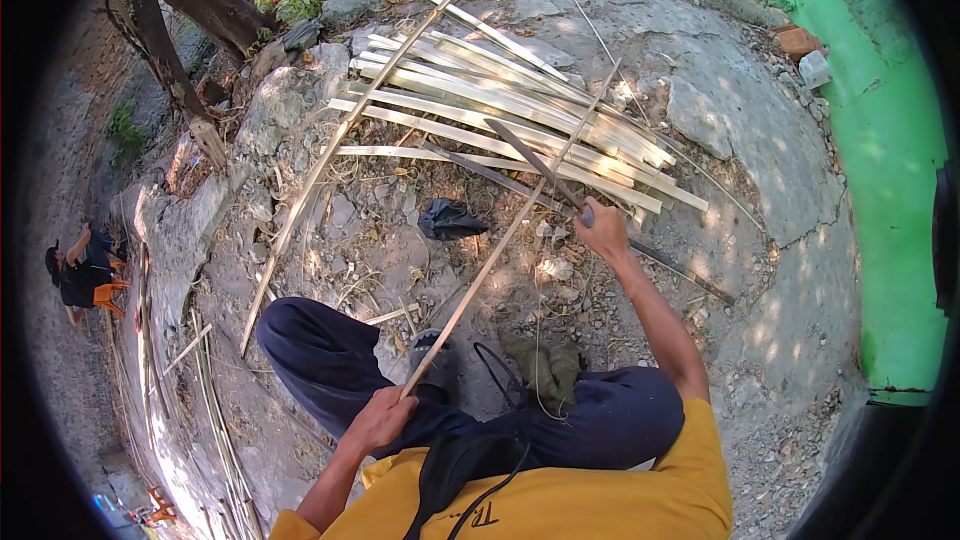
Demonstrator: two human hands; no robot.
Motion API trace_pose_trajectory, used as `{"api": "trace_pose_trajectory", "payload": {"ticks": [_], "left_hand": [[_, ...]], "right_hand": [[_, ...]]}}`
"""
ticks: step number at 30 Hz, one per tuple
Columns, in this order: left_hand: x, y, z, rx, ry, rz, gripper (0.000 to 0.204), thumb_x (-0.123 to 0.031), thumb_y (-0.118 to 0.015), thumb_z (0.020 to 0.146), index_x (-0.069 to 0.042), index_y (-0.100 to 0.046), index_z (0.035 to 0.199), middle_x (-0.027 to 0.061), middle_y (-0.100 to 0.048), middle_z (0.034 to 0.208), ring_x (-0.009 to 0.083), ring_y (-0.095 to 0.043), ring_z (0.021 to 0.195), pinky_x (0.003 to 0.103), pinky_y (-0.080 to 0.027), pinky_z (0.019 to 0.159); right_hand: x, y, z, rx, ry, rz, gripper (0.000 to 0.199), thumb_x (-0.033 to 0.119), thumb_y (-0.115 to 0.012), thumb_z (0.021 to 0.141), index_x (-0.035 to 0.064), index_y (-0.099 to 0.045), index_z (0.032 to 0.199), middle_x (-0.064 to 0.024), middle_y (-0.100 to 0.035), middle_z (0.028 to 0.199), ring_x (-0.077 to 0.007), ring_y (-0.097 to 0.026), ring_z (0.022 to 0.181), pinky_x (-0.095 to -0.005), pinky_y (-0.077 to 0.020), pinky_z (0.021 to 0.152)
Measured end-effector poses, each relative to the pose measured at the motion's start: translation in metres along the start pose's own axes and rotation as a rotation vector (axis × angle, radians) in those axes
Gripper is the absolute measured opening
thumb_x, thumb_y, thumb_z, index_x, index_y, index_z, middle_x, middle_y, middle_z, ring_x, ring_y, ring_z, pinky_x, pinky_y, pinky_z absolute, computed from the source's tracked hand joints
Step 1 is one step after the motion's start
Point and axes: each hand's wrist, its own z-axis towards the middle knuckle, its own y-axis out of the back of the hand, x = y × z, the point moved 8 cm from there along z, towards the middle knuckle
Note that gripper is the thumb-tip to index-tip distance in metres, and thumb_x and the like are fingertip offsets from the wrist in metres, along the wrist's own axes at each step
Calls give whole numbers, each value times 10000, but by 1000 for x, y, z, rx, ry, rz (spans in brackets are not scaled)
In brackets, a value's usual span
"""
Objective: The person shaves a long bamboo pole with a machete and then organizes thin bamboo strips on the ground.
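Bamboo strip (487,270) pinched in fingers of left hand (380,418); right hand (603,230), fingers curled round knife (520,147), blade crossing strip!

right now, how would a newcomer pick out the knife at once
Find the broad pile of pale strips on the ground. At its near side, the person's right hand grips the knife, its dark blade pointing up-left. Unlike the longer dark bar lying nearby, it is held in a hand.

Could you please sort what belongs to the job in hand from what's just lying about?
Likely the job's: long strip in the left hand; knife in the right hand; piled strips.
Likely lying about: crumpled black bundle; reddish block; pale block.
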Motion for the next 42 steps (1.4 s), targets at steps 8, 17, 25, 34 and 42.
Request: {"api": "trace_pose_trajectory", "payload": {"ticks": [8, 17, 25, 34, 42], "left_hand": [[19, -10, 88, 33, 322, -401, 312, -281, -490, 953, -49, -477, 745, 44, -431, 609, 184, -420, 514, 356, -347, 487], [-5, -45, 156, 520, 335, -1071, 267, -278, -466, 964, -186, -344, 745, -78, -267, 591, 54, -195, 450, 262, -180, 396], [3, -45, 158, 301, 365, -854, 267, -271, -488, 961, -136, -387, 754, -45, -321, 573, 71, -260, 432, 269, -202, 405], [0, -39, 146, 151, 293, -734, 276, -249, -482, 963, -115, -408, 734, -32, -356, 578, 89, -300, 420, 293, -238, 401], [3, -30, 159, -173, -56, -143, 258, -239, -489, 941, -7, -584, 879, 45, -491, 646, 175, -497, 562, 364, -387, 533]], "right_hand": [[83, -7, -81, 177, 149, 130, 303, 295, -757, 773, 83, -620, 940, -194, -667, 690, -398, -689, 673, -493, -552, 628], [141, -15, -138, 292, 351, 118, 390, 277, -802, 736, 106, -609, 1028, -127, -684, 799, -357, -689, 720, -467, -549, 643], [135, -14, -137, 250, 348, 65, 389, 261, -796, 722, 110, -609, 1029, -110, -663, 782, -345, -690, 713, -447, -540, 615], [75, -6, -98, 170, -10, 22, 354, 293, -775, 767, 78, -606, 990, -174, -676, 760, -391, -688, 730, -503, -533, 629], [141, -8, -130, 359, 266, -70, 364, 279, -754, 732, 112, -622, 1027, -133, -709, 815, -366, -700, 708, -505, -545, 634]]}}
